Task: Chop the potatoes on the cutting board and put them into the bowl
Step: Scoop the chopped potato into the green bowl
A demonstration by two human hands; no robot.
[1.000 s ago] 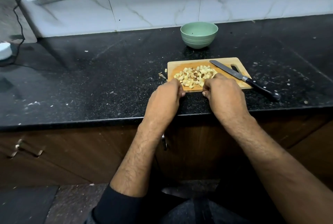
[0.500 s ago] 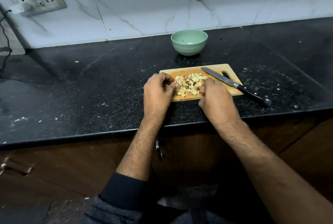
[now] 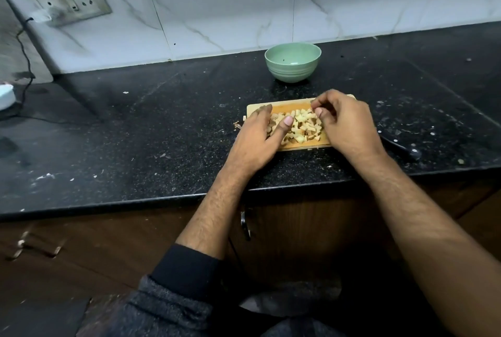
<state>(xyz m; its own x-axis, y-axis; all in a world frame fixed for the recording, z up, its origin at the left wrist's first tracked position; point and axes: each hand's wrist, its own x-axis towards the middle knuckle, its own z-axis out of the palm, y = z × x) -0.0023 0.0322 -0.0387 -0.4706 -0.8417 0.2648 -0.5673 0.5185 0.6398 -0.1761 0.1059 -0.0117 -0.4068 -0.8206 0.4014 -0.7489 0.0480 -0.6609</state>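
On cutting board (image 3: 287,106): potatoes (image 3: 301,126) diced, pale cubes, heaped together.

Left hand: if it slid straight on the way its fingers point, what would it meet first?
Probably the diced potatoes: the left hand points up and right across the cutting board, fingers already at the pile's edge. Contact is unclear.

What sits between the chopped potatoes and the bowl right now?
Nothing visible does. Beyond the potato pieces lies only the bare far strip of the cutting board and open countertop up to the green bowl. The left hand and right hand flank the pile.
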